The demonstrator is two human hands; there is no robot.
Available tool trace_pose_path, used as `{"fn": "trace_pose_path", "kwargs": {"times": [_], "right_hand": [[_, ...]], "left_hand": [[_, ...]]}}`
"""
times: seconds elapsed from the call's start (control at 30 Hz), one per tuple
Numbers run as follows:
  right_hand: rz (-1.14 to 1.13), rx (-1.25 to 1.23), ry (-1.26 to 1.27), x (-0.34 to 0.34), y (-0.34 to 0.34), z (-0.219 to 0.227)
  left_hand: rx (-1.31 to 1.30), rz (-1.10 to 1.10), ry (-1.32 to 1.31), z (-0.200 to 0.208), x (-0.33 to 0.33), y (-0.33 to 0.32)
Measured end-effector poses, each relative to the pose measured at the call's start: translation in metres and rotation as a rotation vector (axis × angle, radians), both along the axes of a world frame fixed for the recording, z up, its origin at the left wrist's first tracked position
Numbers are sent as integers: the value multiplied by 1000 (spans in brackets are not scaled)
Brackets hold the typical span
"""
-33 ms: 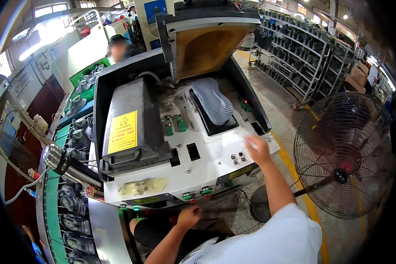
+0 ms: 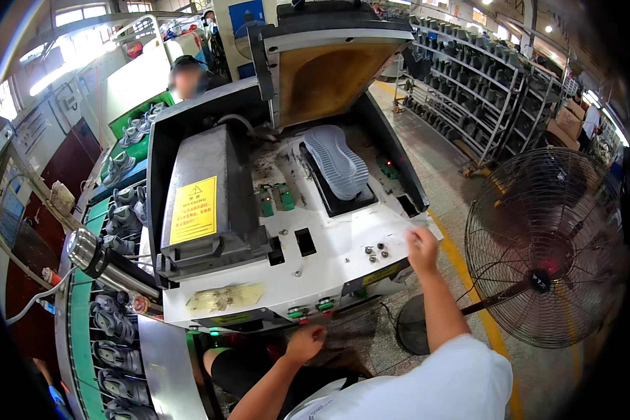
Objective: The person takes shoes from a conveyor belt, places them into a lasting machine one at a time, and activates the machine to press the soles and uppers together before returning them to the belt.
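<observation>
My right hand (image 2: pixel 423 250) hovers by the right front corner of a white-topped machine (image 2: pixel 329 255). Its fingers are loosely curled and a little apart, with nothing seen in them. Below the machine's front edge, my left hand (image 2: pixel 306 343) is closed, and no object shows in it. Close above it are green push buttons (image 2: pixel 325 304). A grey ribbed shoe sole (image 2: pixel 336 162) lies tilted on a black pad (image 2: pixel 353 204) in the machine's right station. Over that station a hinged lid (image 2: pixel 332 77) with an amber lining stands raised.
A dark metal cover (image 2: pixel 206 189) with a yellow label closes the left station. A steel flask (image 2: pixel 105 259) stands at the left, beside racks of grey shoes (image 2: pixel 121 357). A caged fan (image 2: pixel 539 245) stands at the right; a person (image 2: pixel 187 78) is behind the machine.
My right hand has drawn back from over the machine top toward its right front corner, and its fingers have curled. My left hand has shifted only slightly. The sole has stayed put.
</observation>
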State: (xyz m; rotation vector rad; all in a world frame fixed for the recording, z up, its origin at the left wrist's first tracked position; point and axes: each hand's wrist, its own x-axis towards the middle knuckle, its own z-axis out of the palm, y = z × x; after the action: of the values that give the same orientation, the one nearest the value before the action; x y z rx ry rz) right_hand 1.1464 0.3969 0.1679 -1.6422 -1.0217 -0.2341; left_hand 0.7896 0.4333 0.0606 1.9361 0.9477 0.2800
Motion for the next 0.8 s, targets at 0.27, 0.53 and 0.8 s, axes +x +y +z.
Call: {"fn": "trace_pose_path", "kwargs": {"times": [0.27,0.53,0.8], "right_hand": [[-31,334,1759,19,-55,-73],[609,-257,126,-139,-15,-11],[518,-337,-435,-181,96,5]], "left_hand": [[-42,23,-82,-4,77,19],[306,468,28,-44,-86,36],[453,890,390,-28,-275,43]]}}
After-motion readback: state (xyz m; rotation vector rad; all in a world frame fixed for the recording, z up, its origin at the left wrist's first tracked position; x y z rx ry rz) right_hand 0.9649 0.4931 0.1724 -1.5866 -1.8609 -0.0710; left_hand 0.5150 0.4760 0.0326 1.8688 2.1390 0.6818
